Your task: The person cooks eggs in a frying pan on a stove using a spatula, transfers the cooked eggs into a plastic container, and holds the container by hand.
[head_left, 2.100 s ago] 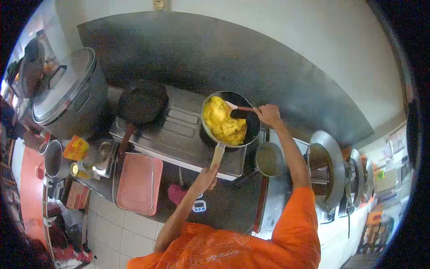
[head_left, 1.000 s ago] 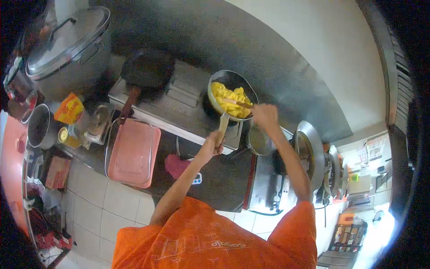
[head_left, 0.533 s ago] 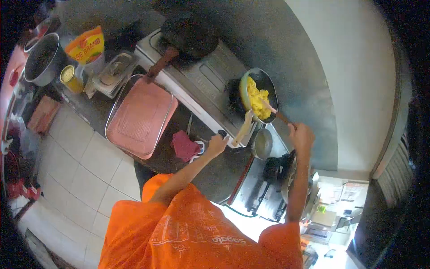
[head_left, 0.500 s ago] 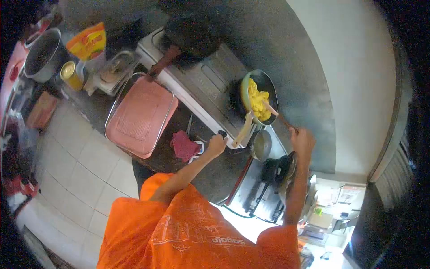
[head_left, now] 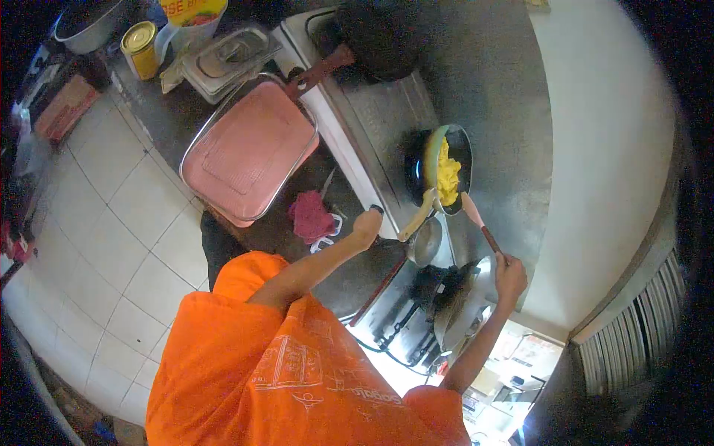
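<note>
My left hand (head_left: 366, 227) is closed around the dark stove knob (head_left: 377, 210) on the front of a white gas stove (head_left: 349, 160). Gripped in my right hand (head_left: 511, 276) is the brown handle of a spatula (head_left: 471, 211) with a pale pink head. That head is at the near edge of a frying pan (head_left: 432, 160), close to a yellow mass like scrambled egg (head_left: 448, 175). Blue flame shows beside the pan on the burner. The pan's light-coloured handle (head_left: 419, 221) points toward me, between my hands.
Left of the stove are a pink tray (head_left: 249, 152) in a wire rack, a lidded container (head_left: 230, 63) and a yellow can (head_left: 140, 48). A dark pan (head_left: 379, 37) sits on the far burner, its brown handle sticking out. A maroon cloth (head_left: 312, 217) lies by my left forearm.
The spatula has come back from among the yellow food to the pan's near edge, with my right hand drawn back. My left hand stays at the knob. The whole view has shifted.
</note>
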The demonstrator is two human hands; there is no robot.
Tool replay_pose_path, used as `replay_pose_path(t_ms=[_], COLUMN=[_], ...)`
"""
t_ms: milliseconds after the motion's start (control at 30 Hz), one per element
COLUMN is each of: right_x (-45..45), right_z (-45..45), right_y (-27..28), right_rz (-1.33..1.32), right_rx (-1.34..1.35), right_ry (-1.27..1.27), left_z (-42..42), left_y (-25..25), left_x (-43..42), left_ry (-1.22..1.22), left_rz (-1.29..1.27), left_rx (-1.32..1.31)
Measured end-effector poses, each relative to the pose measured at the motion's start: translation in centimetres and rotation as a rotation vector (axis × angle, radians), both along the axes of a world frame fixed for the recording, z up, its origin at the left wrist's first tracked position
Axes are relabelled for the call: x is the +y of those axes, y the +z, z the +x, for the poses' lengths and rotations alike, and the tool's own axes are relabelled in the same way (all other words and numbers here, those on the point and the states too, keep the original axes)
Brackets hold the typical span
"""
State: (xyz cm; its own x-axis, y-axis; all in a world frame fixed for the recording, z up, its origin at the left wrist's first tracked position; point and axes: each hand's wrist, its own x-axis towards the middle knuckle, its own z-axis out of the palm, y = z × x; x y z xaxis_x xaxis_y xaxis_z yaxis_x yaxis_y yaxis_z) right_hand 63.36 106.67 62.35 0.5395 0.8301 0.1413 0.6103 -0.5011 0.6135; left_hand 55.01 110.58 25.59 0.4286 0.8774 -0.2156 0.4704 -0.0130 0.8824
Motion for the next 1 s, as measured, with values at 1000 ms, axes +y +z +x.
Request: replay_pose_path(t_ms=[1000], right_x=[4.2], right_z=[2.9], right_y=[-1.4], right_rz=[0.189], right_rx=[0.115], right_ry=[0.131], left_z=[-0.5], left_y=[10.4], left_x=[3.9], left_ry=[-0.280], left_rz=[-0.657], left_rx=[-0.488])
